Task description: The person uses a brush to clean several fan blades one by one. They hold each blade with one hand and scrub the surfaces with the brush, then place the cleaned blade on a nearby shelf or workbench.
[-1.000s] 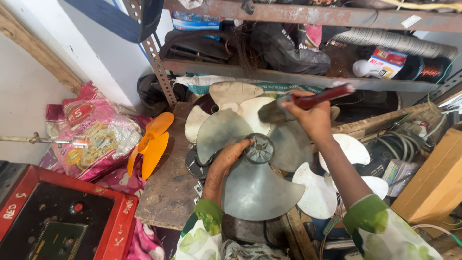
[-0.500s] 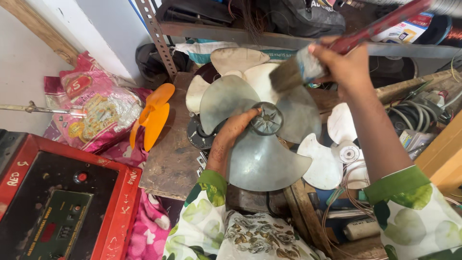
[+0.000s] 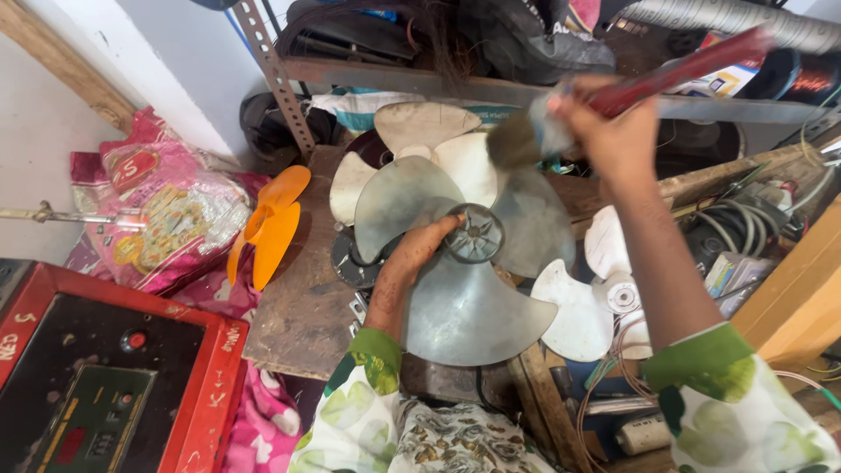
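On the table (image 3: pixel 298 324), left hand (image 3: pixel 413 256) closes its grip on the hub of a grey 3-blade fan (image 3: pixel 464 263). Right hand (image 3: pixel 604 131), raised above, grips a red-handled brush (image 3: pixel 613 92), bristles near the upper blade. White fan (image 3: pixel 596 298) just right.

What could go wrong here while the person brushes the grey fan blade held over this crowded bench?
1. The left hand grips the grey fan blade only near its hub, so it may turn or slip under the brush.
2. The right hand swings the brush close to the metal shelf and might strike it.
3. The white fan blade lies beside it and could be knocked.
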The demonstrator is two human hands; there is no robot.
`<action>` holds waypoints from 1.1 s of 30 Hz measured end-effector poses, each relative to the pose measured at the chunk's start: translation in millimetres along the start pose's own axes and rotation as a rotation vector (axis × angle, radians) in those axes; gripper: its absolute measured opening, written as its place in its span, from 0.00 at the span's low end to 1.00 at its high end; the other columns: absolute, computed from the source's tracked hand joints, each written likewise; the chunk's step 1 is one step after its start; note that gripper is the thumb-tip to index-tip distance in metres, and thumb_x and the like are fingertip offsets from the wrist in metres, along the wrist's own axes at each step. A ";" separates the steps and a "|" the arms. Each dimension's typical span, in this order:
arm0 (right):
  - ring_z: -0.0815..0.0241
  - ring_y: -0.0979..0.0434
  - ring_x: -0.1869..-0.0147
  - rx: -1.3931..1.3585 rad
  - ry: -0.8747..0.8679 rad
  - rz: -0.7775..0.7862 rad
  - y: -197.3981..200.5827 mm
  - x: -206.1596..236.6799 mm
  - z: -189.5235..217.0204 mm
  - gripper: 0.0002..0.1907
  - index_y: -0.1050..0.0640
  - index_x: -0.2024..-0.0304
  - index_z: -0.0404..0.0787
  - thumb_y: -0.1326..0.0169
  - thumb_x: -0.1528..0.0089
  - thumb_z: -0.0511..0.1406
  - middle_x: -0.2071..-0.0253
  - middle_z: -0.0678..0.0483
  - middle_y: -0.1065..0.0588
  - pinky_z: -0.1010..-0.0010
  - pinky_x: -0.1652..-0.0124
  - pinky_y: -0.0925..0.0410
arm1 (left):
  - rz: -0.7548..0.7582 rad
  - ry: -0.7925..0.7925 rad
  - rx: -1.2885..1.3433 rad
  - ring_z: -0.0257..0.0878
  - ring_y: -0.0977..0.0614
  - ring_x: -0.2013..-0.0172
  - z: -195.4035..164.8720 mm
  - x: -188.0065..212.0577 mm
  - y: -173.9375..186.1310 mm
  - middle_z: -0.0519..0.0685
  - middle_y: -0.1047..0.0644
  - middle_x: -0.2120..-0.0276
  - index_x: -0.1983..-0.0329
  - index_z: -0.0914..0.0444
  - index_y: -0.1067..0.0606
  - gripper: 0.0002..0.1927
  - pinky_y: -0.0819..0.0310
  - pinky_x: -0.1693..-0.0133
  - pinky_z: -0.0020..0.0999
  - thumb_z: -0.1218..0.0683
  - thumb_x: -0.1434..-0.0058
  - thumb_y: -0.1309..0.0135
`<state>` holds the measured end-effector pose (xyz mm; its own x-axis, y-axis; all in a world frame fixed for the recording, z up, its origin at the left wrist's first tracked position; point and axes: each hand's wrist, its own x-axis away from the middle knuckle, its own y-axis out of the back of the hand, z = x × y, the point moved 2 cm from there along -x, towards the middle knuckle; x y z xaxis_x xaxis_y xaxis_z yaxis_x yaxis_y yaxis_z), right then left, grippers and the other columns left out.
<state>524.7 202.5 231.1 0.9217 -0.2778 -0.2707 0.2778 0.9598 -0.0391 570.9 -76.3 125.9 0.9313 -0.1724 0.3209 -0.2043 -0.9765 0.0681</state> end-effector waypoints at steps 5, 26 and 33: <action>0.64 0.18 0.59 0.544 0.270 0.052 -2.0 18.6 -0.6 0.19 0.17 0.54 0.40 0.24 0.45 0.36 0.61 0.52 0.18 0.69 0.57 0.26 | -0.001 -0.049 0.009 0.40 0.22 0.55 0.7 -1.5 -0.3 0.50 0.20 0.55 0.46 0.64 0.24 0.25 0.30 0.50 0.33 0.44 0.42 0.44; 0.63 0.22 0.66 0.351 0.245 -0.033 11.7 17.5 21.9 0.17 0.17 0.55 0.36 0.27 0.40 0.39 0.66 0.52 0.20 0.69 0.64 0.29 | 0.031 -0.038 -0.030 0.41 0.22 0.56 -8.0 4.9 2.1 0.52 0.20 0.56 0.48 0.68 0.21 0.26 0.30 0.51 0.34 0.44 0.42 0.44; 0.65 0.20 0.66 0.414 0.102 0.052 -3.3 25.3 16.2 0.19 0.18 0.57 0.32 0.28 0.42 0.39 0.67 0.52 0.19 0.70 0.63 0.27 | -0.012 -0.002 -0.006 0.40 0.22 0.55 -10.3 10.0 2.0 0.50 0.20 0.55 0.45 0.66 0.25 0.27 0.30 0.50 0.33 0.45 0.43 0.44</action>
<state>551.5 191.7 240.0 0.9118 -0.2041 -0.3564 0.3358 0.8701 0.3607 576.7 -78.6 139.0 0.9345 -0.1605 0.3178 -0.1945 -0.9778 0.0780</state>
